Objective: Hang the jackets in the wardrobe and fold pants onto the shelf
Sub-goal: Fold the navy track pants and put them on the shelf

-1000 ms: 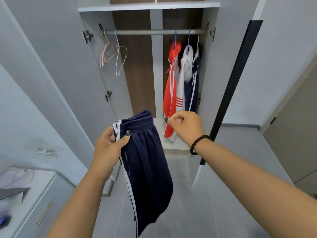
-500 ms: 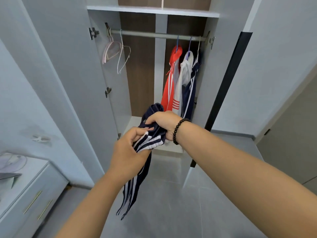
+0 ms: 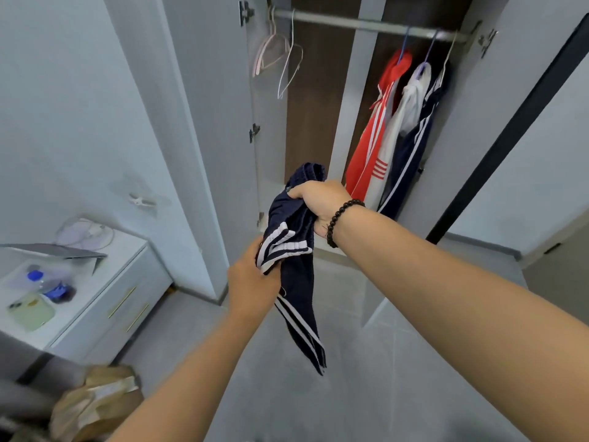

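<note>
The right hand (image 3: 318, 202) grips the upper bunch of the navy pants (image 3: 296, 250), fingers curled round the fabric, a dark bead bracelet (image 3: 342, 220) on its wrist; the left hand (image 3: 251, 282) grips the same pants lower down, closed on the fold where the white side stripes gather. The pants hang in the air between the two hands, in front of the open wardrobe (image 3: 366, 122) and above the grey floor, one leg trailing down below the left hand. The wardrobe stands with both doors swung open, a metal rail (image 3: 366, 25) running across its top. On the right part of the rail three jackets hang close together on hangers: a red jacket (image 3: 369, 148), a white jacket (image 3: 398, 129) touching it, and a navy jacket (image 3: 414, 154) at the far right. At the left end of the rail hang two bare hangers (image 3: 280, 59). To the left, against the wall, a white cabinet (image 3: 105, 291) carries a water bottle (image 3: 47, 283) with a blue cap and a phone (image 3: 30, 311) in a pale green case. A brown bag (image 3: 95, 406), blurred, sits at the lower left edge.
</note>
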`<state>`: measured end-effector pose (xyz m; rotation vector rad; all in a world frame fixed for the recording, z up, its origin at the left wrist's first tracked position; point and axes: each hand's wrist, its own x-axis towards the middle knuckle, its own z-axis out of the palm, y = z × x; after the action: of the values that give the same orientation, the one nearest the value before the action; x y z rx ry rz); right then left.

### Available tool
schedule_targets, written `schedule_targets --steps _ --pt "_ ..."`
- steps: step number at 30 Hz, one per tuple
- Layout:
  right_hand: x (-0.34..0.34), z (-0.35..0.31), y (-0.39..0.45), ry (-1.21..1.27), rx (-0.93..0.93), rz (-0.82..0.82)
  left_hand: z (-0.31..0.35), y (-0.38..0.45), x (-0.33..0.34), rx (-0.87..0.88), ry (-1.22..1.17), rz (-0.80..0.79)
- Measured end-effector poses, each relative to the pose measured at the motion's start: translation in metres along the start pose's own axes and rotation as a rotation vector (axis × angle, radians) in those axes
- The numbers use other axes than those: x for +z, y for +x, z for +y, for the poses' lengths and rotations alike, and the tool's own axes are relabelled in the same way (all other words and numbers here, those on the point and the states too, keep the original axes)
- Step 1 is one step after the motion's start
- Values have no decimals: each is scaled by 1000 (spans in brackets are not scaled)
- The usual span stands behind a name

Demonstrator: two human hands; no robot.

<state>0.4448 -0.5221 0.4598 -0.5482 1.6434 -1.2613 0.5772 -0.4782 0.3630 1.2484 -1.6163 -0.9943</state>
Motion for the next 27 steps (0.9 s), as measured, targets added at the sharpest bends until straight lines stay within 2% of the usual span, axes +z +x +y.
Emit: schedule_targets --steps 4,10,16,22,27 --pt "32 30 5 3 70 33 -40 1 -23 -82 16 -51" --pt "63 62 13 33 93 28 -85 10 -50 -103 38 -43" --pt "66 88 14 21 23 -101 -105 6 -72 139 45 -71" --pt "51 152 -2 -31 13 -365 -139 -34 -69 280 86 -92" --pt "46 221 -36 -10 -105 -389 -162 -97 -83 452 130 -105"
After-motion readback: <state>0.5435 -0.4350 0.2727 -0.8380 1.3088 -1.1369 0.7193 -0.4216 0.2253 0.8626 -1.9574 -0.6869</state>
